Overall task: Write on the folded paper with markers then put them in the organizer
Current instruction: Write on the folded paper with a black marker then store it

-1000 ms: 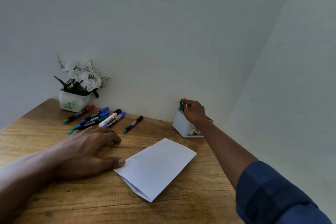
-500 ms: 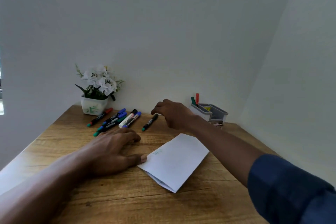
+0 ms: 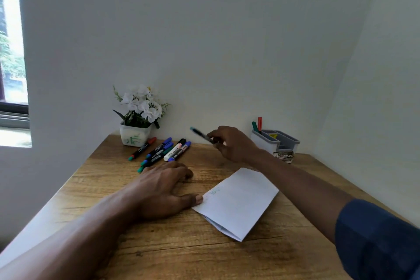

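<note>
A folded white paper lies on the wooden table, with a small green scribble near its left corner. My left hand rests flat on the table, its thumb touching the paper's left edge. Above the table, beyond the paper, my right hand holds a black marker with a green tip. Several markers lie in a row at the back, left of my right hand. The grey and white organizer stands at the back right with a green and a red marker upright in it.
A white pot of white flowers stands at the back left against the wall. Walls close the table at the back and on the right. A window is at the far left.
My right hand left the organizer, crossed to the loose black marker and lifted it off the table. The view panned left. My left hand stayed on the paper's edge.
</note>
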